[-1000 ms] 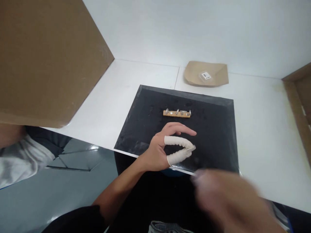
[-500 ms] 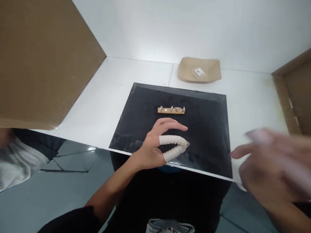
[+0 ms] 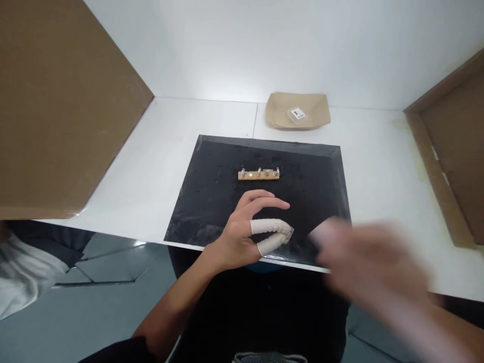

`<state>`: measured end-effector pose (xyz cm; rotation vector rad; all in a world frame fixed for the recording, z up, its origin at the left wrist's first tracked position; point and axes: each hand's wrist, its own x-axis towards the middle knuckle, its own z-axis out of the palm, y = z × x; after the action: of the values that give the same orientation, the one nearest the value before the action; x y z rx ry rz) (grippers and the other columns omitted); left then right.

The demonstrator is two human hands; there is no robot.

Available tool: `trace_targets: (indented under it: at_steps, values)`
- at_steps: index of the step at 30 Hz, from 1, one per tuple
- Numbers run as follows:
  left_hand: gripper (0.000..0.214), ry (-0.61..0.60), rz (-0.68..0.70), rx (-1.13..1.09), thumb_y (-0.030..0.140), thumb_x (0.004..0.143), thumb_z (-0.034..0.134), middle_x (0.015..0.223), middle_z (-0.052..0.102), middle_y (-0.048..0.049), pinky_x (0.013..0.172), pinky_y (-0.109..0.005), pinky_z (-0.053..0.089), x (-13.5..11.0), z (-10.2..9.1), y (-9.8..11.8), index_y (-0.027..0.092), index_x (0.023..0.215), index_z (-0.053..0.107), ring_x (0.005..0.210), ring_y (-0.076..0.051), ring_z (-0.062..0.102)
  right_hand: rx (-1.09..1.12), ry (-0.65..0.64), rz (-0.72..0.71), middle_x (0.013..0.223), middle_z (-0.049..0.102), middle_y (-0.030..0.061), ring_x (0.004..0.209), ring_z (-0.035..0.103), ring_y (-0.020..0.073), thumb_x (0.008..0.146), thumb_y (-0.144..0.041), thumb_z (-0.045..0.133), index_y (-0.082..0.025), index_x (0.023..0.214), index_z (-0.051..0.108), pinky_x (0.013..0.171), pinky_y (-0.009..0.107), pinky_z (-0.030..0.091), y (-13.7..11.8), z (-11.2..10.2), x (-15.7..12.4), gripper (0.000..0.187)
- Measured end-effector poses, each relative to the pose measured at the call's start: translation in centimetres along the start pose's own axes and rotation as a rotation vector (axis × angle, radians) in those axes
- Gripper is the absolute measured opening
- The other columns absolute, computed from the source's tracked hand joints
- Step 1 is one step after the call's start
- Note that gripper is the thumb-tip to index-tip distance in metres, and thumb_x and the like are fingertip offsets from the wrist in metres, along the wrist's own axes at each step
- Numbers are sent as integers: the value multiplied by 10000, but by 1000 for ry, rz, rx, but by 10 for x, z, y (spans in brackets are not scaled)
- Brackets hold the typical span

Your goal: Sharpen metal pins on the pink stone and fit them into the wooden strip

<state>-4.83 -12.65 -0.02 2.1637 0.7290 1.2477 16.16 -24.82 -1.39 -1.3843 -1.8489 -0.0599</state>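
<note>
Okay, so a clear bit [image 3: 290, 235] is pinched at the tips of the left hand's [image 3: 235, 241] covered thumb and forefinger. Probably light, stiff and kinda slippery, so best gripped by its edges. Other fingers are curved loosely; whether anything's held by the right hand [image 3: 378, 257] can't be told, too blurred.

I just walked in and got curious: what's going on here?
A person's left hand pinches a small clear piece between covered thumb and forefinger, over a black mat. The right hand is at the mat's right side, too blurred to tell what it holds. On the mat lies a tan strip bearing small parts; farther back, a labelled box sits in a brown tray.
</note>
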Motion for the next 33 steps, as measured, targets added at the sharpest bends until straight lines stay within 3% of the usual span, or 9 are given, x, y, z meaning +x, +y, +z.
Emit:
trace_targets:
  at_steps: [3,7,9,11,15,18,21,25,33]
  values:
    - [74,8,-15,7,167,896,776,1171,767,-90,1002,-482,573,-1,0,1,232,931,770,1177,-263,633,114,-89,-64,796,687,-13,606,646,96,1019,-434,666,-158,973,701,475,186,548,4,-6,15,282]
    - [46,28,-46,-20,174,916,758,1157,768,-101,994,-466,574,-5,0,-1,216,930,769,1169,-254,637,244,-155,-125,657,691,-45,487,634,72,1005,-440,678,-152,770,696,424,165,551,1,1,32,372]
    - [50,63,-66,18,174,913,763,1153,767,-96,1003,-467,565,-8,-3,-9,217,936,772,1158,-247,640,324,-212,-182,632,704,-41,450,624,73,1026,-372,656,-165,814,725,416,165,554,2,8,36,304]
    - [59,128,-99,99,183,906,773,1146,766,-80,1024,-477,549,-10,-8,-26,230,942,774,1140,-237,645,401,-239,-192,686,737,-20,457,627,86,1038,-242,605,-165,1017,771,446,170,576,9,15,37,184]
    - [31,246,-173,207,216,921,757,1135,766,-83,964,-439,562,-5,-20,-73,220,941,779,1122,-232,657,331,-92,-93,930,793,54,603,724,142,928,-80,676,-217,1202,754,548,206,637,24,26,33,316]
    - [70,225,-212,224,266,934,738,1135,769,-88,958,-432,566,3,-24,-102,218,956,785,1106,-231,667,246,-52,-133,1048,788,69,694,760,160,868,-65,730,-249,1223,744,613,216,665,24,36,28,400]
    - [86,165,-210,260,272,934,721,1148,770,-87,964,-439,565,11,-24,-118,223,958,787,1135,-241,658,247,-46,-203,1049,779,74,699,760,137,853,-33,728,-215,1160,747,638,188,657,18,48,25,357]
    - [91,154,-163,271,238,923,728,1158,767,-86,1025,-466,539,15,-23,-126,219,994,780,1147,-243,647,272,-50,-204,1045,764,92,731,769,133,850,-6,730,-165,1039,749,648,177,652,15,59,20,248]
    - [278,53,-189,386,257,890,789,1293,720,-94,1114,-515,438,16,-26,-132,235,1161,729,1259,-272,588,317,-73,-133,1028,766,83,795,792,157,840,23,713,-164,1042,765,719,193,673,16,70,13,280]
